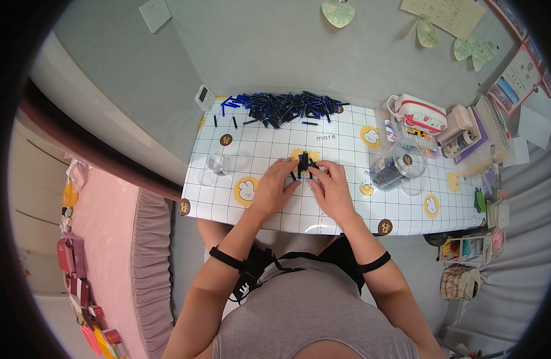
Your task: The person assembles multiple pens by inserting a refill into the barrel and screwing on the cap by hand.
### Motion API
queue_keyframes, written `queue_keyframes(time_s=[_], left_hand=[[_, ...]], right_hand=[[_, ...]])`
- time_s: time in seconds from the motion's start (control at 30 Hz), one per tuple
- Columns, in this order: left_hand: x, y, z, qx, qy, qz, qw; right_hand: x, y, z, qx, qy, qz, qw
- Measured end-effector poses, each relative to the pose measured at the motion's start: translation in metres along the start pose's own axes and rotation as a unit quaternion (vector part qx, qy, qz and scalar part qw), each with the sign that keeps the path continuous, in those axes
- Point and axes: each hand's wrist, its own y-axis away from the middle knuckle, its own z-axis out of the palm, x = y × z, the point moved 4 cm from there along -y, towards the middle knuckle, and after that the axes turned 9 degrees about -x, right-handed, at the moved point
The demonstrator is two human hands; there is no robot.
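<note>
A small cluster of dark blue ink cartridges (304, 160) lies on the white grid-patterned tablecloth (347, 203) in front of me, over a yellow printed patch. From the left, my left hand (274, 186) closes in on the cluster, its curved fingers and thumb against cartridges at that side. My right hand (331, 190) is on the other side, thumb and fingers bent around cartridges at the cluster's right edge. Fine finger contact is too small to see clearly. Farther back, a big heap of the same cartridges (281, 107) spreads along the wall.
At left stands a small clear cup (216, 163), with a white digital timer (205, 97) in the corner. Right of my hands, a clear jar (390, 172) holds dark pieces. Behind it are a white-and-red pouch (420, 115) and notebooks (487, 128). A pink bed (108, 239) lies left.
</note>
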Motion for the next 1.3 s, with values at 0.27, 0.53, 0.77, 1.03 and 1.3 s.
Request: queue_keyframes(time_s=[0.27, 0.53, 0.77, 1.03, 1.3], left_hand=[[0.013, 0.003, -0.011, 0.106, -0.061, 0.011, 0.992], [0.018, 0.001, -0.014, 0.081, -0.015, 0.014, 0.997], [0.013, 0.001, -0.009, 0.052, -0.028, 0.062, 0.996], [0.015, 0.006, -0.005, 0.088, -0.106, 0.042, 0.990], [0.008, 0.006, -0.005, 0.073, -0.107, 0.005, 0.992]], right_hand=[[0.000, 0.000, 0.000, 0.004, 0.007, 0.003, 1.000], [-0.021, -0.002, -0.006, -0.034, 0.119, -0.058, 0.991], [-0.020, -0.002, 0.001, -0.061, 0.131, -0.046, 0.988], [-0.019, -0.001, -0.004, -0.035, 0.097, -0.036, 0.994], [-0.020, 0.000, -0.002, -0.046, 0.099, -0.070, 0.992]])
